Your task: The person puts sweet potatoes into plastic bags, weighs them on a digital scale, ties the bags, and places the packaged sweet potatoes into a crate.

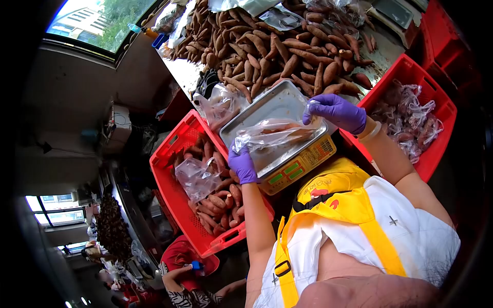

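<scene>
Purple gloves cover both hands. A clear plastic bag (272,134) with sweet potatoes in it lies across the metal tray (280,100) of a scale with a yellow panel (295,170). My left hand (242,163) is closed on the bag's left end, at the tray's left edge. At the bag's right end, my right hand (339,111) is closed in a pinch on the plastic, over the tray's right side. Left of the scale stands a red crate (179,218) holding loose sweet potatoes (226,205) and a clear bag (197,178).
Sweet potatoes (246,43) are heaped on the table (179,69) beyond the scale. Another red crate (436,149) at the right holds bagged sweet potatoes (411,115). A person in red (190,262) is at the lower left.
</scene>
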The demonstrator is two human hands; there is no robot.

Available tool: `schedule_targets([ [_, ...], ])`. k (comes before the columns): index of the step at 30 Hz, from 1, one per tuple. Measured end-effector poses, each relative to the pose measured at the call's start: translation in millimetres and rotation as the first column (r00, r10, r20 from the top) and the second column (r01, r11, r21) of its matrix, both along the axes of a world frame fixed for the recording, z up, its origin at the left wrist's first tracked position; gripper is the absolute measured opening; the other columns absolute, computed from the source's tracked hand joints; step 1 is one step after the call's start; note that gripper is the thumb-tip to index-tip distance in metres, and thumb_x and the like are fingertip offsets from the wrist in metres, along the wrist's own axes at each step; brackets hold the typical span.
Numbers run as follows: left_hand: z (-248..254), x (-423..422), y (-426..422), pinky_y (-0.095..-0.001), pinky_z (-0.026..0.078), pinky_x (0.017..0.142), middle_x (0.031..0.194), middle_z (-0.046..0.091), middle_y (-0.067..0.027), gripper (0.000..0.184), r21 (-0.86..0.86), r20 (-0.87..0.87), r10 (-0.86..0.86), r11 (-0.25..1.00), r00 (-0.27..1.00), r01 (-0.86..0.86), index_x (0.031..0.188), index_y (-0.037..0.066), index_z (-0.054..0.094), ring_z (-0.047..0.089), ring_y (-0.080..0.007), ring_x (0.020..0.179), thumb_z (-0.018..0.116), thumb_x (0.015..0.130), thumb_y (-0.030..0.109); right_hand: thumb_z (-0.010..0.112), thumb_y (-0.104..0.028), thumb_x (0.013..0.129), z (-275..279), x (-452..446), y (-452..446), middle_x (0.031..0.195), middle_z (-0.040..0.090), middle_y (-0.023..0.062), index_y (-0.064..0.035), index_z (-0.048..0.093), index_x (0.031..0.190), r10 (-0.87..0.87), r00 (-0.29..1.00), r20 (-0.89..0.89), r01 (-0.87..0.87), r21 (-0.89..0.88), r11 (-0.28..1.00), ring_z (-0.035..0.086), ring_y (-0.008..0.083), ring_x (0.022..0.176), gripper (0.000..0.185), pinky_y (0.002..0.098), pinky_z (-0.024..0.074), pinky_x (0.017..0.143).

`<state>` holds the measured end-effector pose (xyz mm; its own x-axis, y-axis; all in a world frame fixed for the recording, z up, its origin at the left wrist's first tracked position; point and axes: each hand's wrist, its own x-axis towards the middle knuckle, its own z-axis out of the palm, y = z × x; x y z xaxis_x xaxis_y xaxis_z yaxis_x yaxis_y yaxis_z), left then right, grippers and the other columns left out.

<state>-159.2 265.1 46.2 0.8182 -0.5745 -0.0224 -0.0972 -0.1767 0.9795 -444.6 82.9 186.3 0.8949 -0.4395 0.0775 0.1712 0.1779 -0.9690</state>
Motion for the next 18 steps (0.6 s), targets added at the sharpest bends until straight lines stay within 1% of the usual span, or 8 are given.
schedule_targets([
  [4, 76.0, 11.0, -20.0, -0.0225, 0.046, 0.062, 0.08, 0.069, -0.0029, 0.017, 0.069, 0.216, -0.076, 0.996, 0.974, 0.063, 0.092, -0.001, 0.07, 0.057, -0.0067, 0.068, 0.063, 0.092, 0.015, 0.051, -0.028, 0.1, -12.3, 2.4, -9.1, 0.095, 0.066, 0.0026, -0.002, 0.066, 0.1, -0.222, 0.972, 0.074, 0.209, 0.156, 0.965, 0.059, 0.0126, 0.095, 0.029, 0.0282, 0.0444, 0.091],
  [7, 178.7, -17.0, -36.0, -0.0305, 0.048, 0.085, 0.092, 0.069, -0.0112, 0.02, -0.318, -0.196, -0.54, 0.824, 0.818, 0.468, 0.097, -0.005, 0.067, 0.065, -0.0191, 0.086, 0.053, 0.089, 0.006, 0.051, -0.026, 0.1, -0.5, 14.7, -15.6, 0.096, 0.066, 0.0026, -0.0021, 0.065, 0.102, -0.367, 0.914, 0.173, 0.283, 0.377, 0.882, 0.06, 0.0123, 0.092, 0.028, 0.0274, 0.0465, 0.089],
  [9, 213.7, -40.3, -28.0, -0.0341, 0.046, 0.092, 0.095, 0.068, -0.0147, 0.023, -0.594, -0.272, -0.71, 0.655, 0.65, 0.467, 0.1, -0.007, 0.065, 0.065, -0.0237, 0.095, 0.049, 0.089, 0.005, 0.053, -0.024, 0.099, 5.8, 12.4, -14.4, 0.096, 0.068, 0.0015, -0.0034, 0.067, 0.105, -0.467, 0.874, 0.136, 0.421, 0.271, 0.866, 0.059, 0.0075, 0.087, 0.026, 0.023, 0.0467, 0.084],
  [11, 209.9, -43.2, -13.6, -0.0303, 0.048, 0.085, 0.092, 0.068, -0.0119, 0.022, -0.571, -0.26, -0.701, 0.666, 0.664, 0.48, 0.102, -0.005, 0.064, 0.065, -0.0198, 0.089, 0.051, 0.089, 0.008, 0.054, -0.025, 0.099, -2.0, 5.7, -12.8, 0.095, 0.068, 0.0014, -0.0039, 0.068, 0.105, -0.473, 0.87, 0.14, 0.439, 0.218, 0.872, 0.059, 0.0071, 0.087, 0.026, 0.023, 0.0463, 0.084],
  [13, 187.0, -32.3, 4.3, -0.0267, 0.049, 0.077, 0.09, 0.068, -0.0085, 0.022, -0.109, -0.057, -0.391, 0.917, 0.919, 0.384, 0.101, -0.003, 0.065, 0.064, -0.0153, 0.083, 0.052, 0.09, 0.011, 0.053, -0.026, 0.099, -15.5, -3.9, -11.5, 0.095, 0.069, 0.0017, -0.0027, 0.068, 0.105, -0.424, 0.903, 0.072, 0.425, -0.001, 0.905, 0.059, 0.0069, 0.088, 0.028, 0.0229, 0.046, 0.084],
  [15, 164.7, -31.5, 24.8, -0.0274, 0.047, 0.077, 0.082, 0.067, -0.008, 0.018, -0.107, -0.148, -0.34, 0.939, 0.929, 0.327, 0.095, -0.004, 0.063, 0.061, -0.0155, 0.075, 0.055, 0.091, 0.013, 0.056, -0.024, 0.098, -30.5, -4.2, -10.5, 0.094, 0.069, 0.0022, -0.0023, 0.067, 0.106, -0.431, 0.9, 0.056, 0.434, -0.044, 0.9, 0.059, 0.0067, 0.087, 0.025, 0.0243, 0.0461, 0.085],
  [17, 151.4, -27.3, 36.6, -0.031, 0.045, 0.073, 0.083, 0.062, -0.0073, 0.021, -0.227, -0.246, -0.53, 0.845, 0.811, 0.484, 0.095, 0.0, 0.062, 0.058, -0.018, 0.077, 0.051, 0.09, 0.017, 0.06, -0.016, 0.094, -31.6, -0.4, 3.4, 0.096, 0.068, 0.0043, -0.0039, 0.066, 0.11, -0.616, 0.787, -0.034, 0.589, -0.256, 0.766, 0.061, 0.0112, 0.088, 0.02, 0.0266, 0.0471, 0.085],
  [18, 147.8, -25.5, 36.2, -0.0342, 0.044, 0.076, 0.083, 0.06, -0.0082, 0.022, -0.393, -0.38, -0.59, 0.8, 0.713, 0.453, 0.094, 0.0, 0.062, 0.057, -0.0204, 0.081, 0.05, 0.089, 0.018, 0.06, -0.006, 0.088, -8.4, 6.6, 15.4, 0.098, 0.067, 0.0074, -0.007, 0.065, 0.113, -0.716, 0.686, 0.129, 0.646, -0.561, 0.518, 0.063, 0.0197, 0.091, 0.025, 0.0314, 0.0491, 0.085],
])
